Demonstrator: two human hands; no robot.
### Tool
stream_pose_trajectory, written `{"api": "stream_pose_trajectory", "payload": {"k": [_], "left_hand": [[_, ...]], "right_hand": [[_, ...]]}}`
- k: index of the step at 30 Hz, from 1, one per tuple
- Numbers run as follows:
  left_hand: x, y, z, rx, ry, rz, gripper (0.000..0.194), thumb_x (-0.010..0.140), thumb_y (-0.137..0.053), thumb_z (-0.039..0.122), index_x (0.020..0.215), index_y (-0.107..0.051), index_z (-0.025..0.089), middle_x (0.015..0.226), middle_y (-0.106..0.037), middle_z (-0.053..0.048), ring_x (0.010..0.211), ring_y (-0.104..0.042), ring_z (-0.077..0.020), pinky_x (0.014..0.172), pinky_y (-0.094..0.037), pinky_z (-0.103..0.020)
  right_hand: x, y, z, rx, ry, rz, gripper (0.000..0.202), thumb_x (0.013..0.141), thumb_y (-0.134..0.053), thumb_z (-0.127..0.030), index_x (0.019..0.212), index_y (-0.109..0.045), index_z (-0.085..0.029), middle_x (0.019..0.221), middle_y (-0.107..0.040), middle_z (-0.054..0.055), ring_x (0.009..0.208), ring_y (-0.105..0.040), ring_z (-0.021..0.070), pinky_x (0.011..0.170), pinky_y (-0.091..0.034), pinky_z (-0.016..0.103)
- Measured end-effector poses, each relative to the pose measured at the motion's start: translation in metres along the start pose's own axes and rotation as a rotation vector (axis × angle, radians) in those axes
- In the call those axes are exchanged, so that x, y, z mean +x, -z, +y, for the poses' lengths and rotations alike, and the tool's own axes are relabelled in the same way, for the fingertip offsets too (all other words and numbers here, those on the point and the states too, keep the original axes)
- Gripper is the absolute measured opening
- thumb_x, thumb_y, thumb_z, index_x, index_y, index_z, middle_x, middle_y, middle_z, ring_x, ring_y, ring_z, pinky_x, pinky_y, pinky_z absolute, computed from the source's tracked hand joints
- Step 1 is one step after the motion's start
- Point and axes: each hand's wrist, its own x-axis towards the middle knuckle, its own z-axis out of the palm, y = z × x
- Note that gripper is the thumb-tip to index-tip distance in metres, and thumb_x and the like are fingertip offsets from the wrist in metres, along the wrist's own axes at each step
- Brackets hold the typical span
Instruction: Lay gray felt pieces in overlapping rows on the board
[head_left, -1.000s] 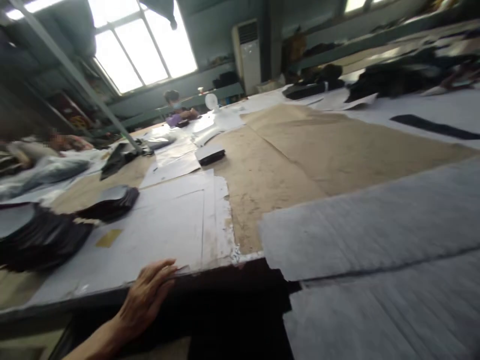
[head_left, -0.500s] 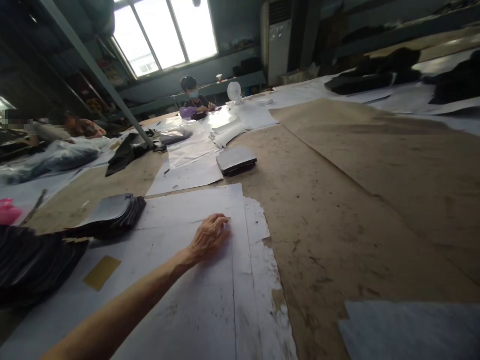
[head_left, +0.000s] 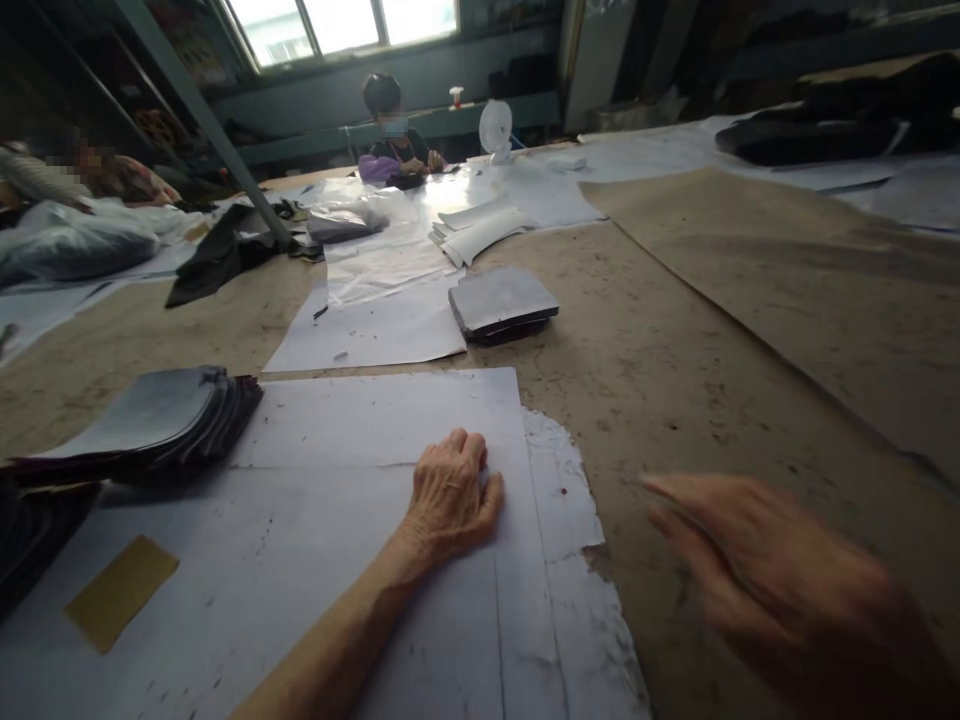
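My left hand (head_left: pixel 454 490) rests on the large white paper (head_left: pixel 330 560), near its right side. Its fingers are curled under, with the thumb against their side; whatever they may hold is hidden. Over the brown table covering (head_left: pixel 645 400) at the right is my right hand (head_left: pixel 780 570), smeared by motion. Its thumb and forefinger point left, close to each other, and I cannot make out whether anything is between them. A tan card (head_left: pixel 122 592) lies on the paper left of my left forearm.
A stack of dark pieces with a grey top (head_left: pixel 135 415) stands at the left. Beyond the paper lies another grey-topped stack (head_left: pixel 502 300). Farther back are white sheets (head_left: pixel 484 228), a small white fan (head_left: pixel 496 130) and a seated person (head_left: pixel 397 140). A slanted post (head_left: pixel 202 120) rises at the left.
My right hand has come into view at the right. The grey sheet at the lower right is out of view. My left hand stays on the paper, turned with fingers more curled; the view has tipped downward.
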Motion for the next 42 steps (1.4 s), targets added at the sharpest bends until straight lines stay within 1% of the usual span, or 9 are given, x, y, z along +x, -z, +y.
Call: {"api": "stream_pose_trajectory", "payload": {"k": [2,6,9,12,16,19,29,35,42], "left_hand": [[-0.001,-0.001,-0.003,-0.032,0.003,0.000,0.011,0.075,-0.048,0.029,0.078,-0.041,0.021,0.077,-0.048,-0.003,0.071,-0.048,-0.0188,0.066,-0.037,-0.034],[-0.001,-0.005,-0.007,-0.081,-0.006,0.004,0.013,0.075,-0.048,0.031,0.077,-0.040,0.022,0.076,-0.048,-0.003,0.068,-0.046,-0.0184,0.064,-0.037,-0.035],[0.001,-0.008,-0.008,-0.091,-0.012,0.015,0.013,0.075,-0.048,0.031,0.075,-0.039,0.022,0.075,-0.048,-0.003,0.068,-0.045,-0.0190,0.062,-0.036,-0.036],[0.002,-0.009,-0.008,-0.109,-0.019,0.003,0.014,0.075,-0.048,0.032,0.075,-0.039,0.022,0.075,-0.047,-0.004,0.069,-0.045,-0.0200,0.061,-0.034,-0.037],[0.002,-0.005,-0.005,-0.171,0.030,-0.048,0.007,0.076,-0.046,0.026,0.077,-0.041,0.022,0.077,-0.047,-0.004,0.072,-0.044,-0.0208,0.065,-0.033,-0.038],[0.002,-0.002,-0.003,-0.230,0.059,-0.066,0.003,0.076,-0.044,0.022,0.077,-0.041,0.022,0.077,-0.048,-0.003,0.074,-0.044,-0.0211,0.068,-0.032,-0.038],[0.001,-0.005,0.000,-0.301,0.125,-0.007,0.003,0.075,-0.046,0.022,0.075,-0.043,0.022,0.075,-0.047,-0.003,0.072,-0.043,-0.0227,0.067,-0.030,-0.039],[0.000,-0.006,-0.001,-0.326,0.140,-0.002,0.002,0.075,-0.045,0.021,0.074,-0.043,0.022,0.076,-0.048,-0.003,0.072,-0.043,-0.0228,0.069,-0.030,-0.039],[0.000,-0.006,0.001,-0.352,0.164,-0.003,0.002,0.075,-0.046,0.022,0.074,-0.044,0.022,0.075,-0.048,-0.003,0.071,-0.043,-0.0227,0.069,-0.030,-0.039]], "right_hand": [[0.048,-0.033,0.010,-0.046,0.049,0.038,0.015,0.084,-0.047,-0.022,0.085,-0.061,-0.020,0.079,-0.068,0.004,0.073,-0.062,0.0195,0.068,-0.048,0.033],[0.129,-0.106,0.030,-0.160,-0.033,-0.064,0.020,0.081,-0.048,-0.020,0.091,-0.064,-0.014,0.089,-0.069,0.008,0.086,-0.061,0.0236,0.075,-0.046,0.033],[0.165,-0.144,0.040,-0.209,-0.019,-0.118,0.026,0.080,-0.046,-0.020,0.098,-0.063,-0.010,0.095,-0.067,0.012,0.090,-0.060,0.0255,0.078,-0.043,0.035],[0.186,-0.164,0.045,-0.229,0.060,-0.199,0.028,0.078,-0.047,-0.019,0.099,-0.062,-0.009,0.096,-0.067,0.013,0.091,-0.059,0.0257,0.082,-0.040,0.036],[0.197,-0.173,0.050,-0.249,0.170,-0.303,0.031,0.073,-0.051,-0.021,0.098,-0.062,-0.008,0.098,-0.066,0.014,0.092,-0.058,0.0263,0.082,-0.038,0.034],[0.200,-0.175,0.054,-0.272,0.184,-0.338,0.032,0.074,-0.048,-0.024,0.097,-0.062,-0.008,0.098,-0.065,0.014,0.090,-0.058,0.0263,0.078,-0.039,0.033],[0.209,-0.177,0.047,-0.438,0.289,-0.485,0.031,0.074,-0.042,-0.026,0.093,-0.058,-0.008,0.093,-0.063,0.016,0.084,-0.056,0.0272,0.062,-0.035,0.032],[0.217,-0.181,0.042,-0.501,0.367,-0.582,0.030,0.071,-0.042,-0.019,0.095,-0.054,-0.007,0.090,-0.062,0.017,0.076,-0.056,0.0258,0.057,-0.031,0.031],[0.213,-0.185,0.038,-0.504,0.269,-0.527,0.027,0.073,-0.041,-0.020,0.093,-0.054,-0.008,0.086,-0.062,0.016,0.076,-0.057,0.0262,0.056,-0.030,0.032]]}}
